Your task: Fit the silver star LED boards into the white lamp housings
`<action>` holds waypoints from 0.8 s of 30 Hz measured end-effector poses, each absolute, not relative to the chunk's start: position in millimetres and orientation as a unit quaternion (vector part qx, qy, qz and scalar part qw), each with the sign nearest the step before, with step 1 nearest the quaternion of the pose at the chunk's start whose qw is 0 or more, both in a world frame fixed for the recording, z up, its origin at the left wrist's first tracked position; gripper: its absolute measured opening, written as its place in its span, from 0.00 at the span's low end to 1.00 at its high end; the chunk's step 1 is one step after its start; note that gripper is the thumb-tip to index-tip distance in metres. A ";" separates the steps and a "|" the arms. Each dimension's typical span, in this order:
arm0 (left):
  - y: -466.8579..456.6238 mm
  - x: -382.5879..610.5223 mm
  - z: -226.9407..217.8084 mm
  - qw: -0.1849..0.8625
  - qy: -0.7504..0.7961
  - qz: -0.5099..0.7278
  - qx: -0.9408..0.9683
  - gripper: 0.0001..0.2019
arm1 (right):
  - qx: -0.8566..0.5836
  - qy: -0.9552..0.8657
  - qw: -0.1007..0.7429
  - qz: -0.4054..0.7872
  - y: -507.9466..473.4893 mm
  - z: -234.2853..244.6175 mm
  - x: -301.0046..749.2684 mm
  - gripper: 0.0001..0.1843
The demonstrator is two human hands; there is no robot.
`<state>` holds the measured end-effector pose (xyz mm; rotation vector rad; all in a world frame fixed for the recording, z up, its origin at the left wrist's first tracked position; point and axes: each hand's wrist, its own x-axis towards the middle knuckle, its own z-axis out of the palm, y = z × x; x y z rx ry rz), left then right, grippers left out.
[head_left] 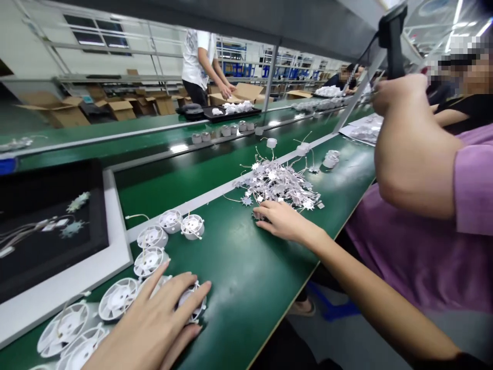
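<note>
My left hand point(154, 324) lies at the bottom left with its fingers spread flat over a white round finned housing point(192, 306); it rests on the housing without closing round it. More such housings point(150, 261) lie in a row beside it on the green belt. My right hand point(283, 221) reaches forward, fingers stretched out and low on the belt. Its fingertips touch the near edge of a pile of small silver star-shaped parts with wires point(277, 182). I see nothing held in it.
A co-worker in a purple top point(423, 246) sits close on the right, one hand on a hanging black tool point(393, 46). A black tray in a white frame point(50, 226) lies at left. Another person point(198, 61) stands beyond the far belt by cardboard boxes point(119, 108).
</note>
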<state>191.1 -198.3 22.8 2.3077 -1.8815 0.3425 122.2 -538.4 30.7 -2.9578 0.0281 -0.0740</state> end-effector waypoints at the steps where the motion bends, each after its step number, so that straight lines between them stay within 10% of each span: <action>1: -203.7 190.1 28.9 0.070 -0.629 0.104 0.768 0.17 | -0.995 -0.001 0.103 -0.013 -538.6 27.2 118.8 0.14; 17: -221.4 223.7 80.9 0.100 -0.542 0.021 0.834 0.22 | -0.978 -0.134 0.158 -0.018 -459.8 33.5 129.2 0.13; 24: -222.4 231.3 82.9 0.334 -0.396 -0.089 0.851 0.24 | -0.870 -0.072 0.479 -0.091 -452.4 64.3 164.1 0.17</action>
